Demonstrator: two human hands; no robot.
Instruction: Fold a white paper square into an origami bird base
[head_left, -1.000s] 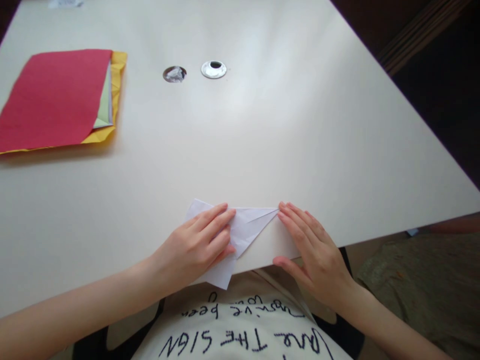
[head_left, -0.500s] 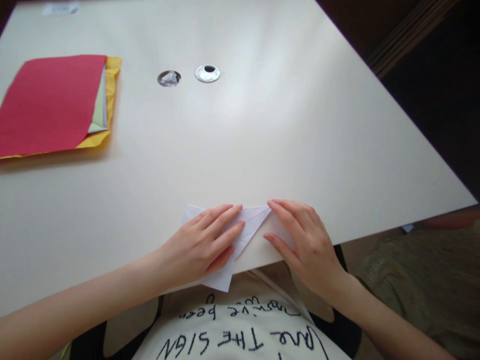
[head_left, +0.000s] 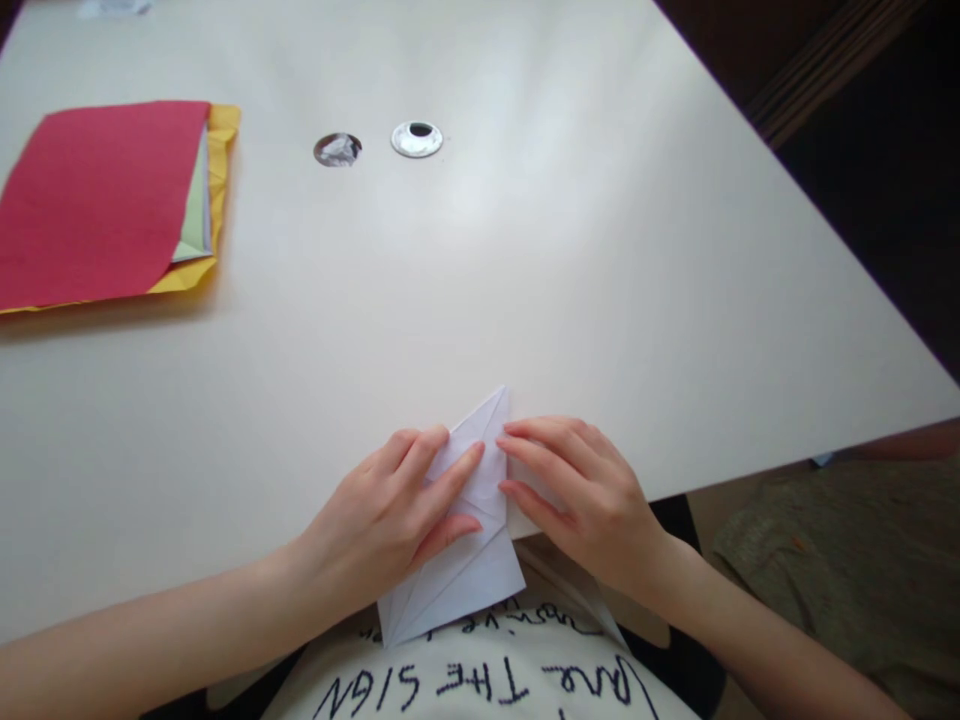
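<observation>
A white folded sheet of paper (head_left: 457, 590) lies at the table's front edge, its pointed end facing away from me and its wide lower end sticking out over the edge. Diagonal creases and layered flaps show on it. My left hand (head_left: 397, 505) holds the paper from the left, index finger and thumb resting on top while the other fingertips are at its left side. On the other side, my right hand (head_left: 581, 480) has its fingers apart, with the fingertips and thumb touching the paper's right edge.
A red sheet (head_left: 105, 200) lies over yellow and pale green papers (head_left: 196, 220) at the left. Farther back, the white table (head_left: 637, 300) has a round hole (head_left: 337, 150) with something crumpled inside, beside a silvery round cap (head_left: 417, 140). The table's edge slants along the right.
The folded paper has turned counterclockwise, so its point now faces away instead of right. My right hand has shifted left to the paper's edge.
</observation>
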